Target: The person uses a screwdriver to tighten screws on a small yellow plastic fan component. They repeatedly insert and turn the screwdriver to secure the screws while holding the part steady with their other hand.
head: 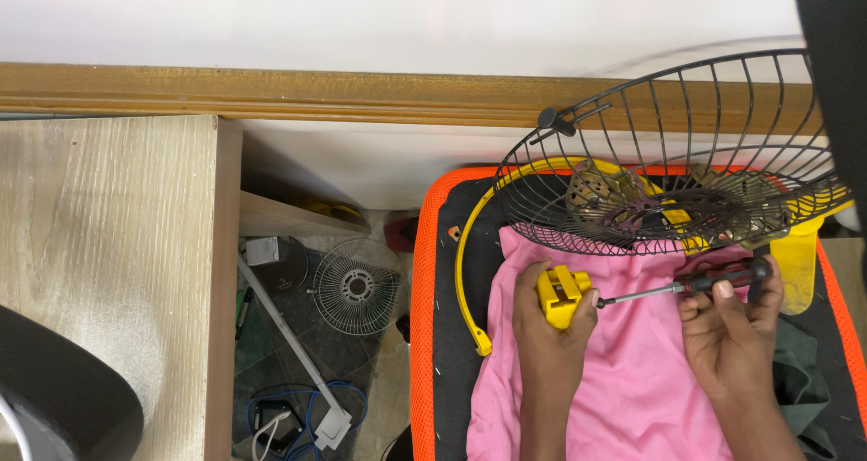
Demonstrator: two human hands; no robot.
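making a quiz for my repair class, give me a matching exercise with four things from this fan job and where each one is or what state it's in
Things
1. small yellow plastic block
2. dark-handled screwdriver
3. black wire fan guard
4. pink cloth

Places or states
A. spread flat under both hands
B. held in the left hand
C. standing tilted behind the hands
D. held in the right hand, tip against the block

Pairs: 1-B, 2-D, 3-C, 4-A

Bare hands (553, 321), sleeveless forearms
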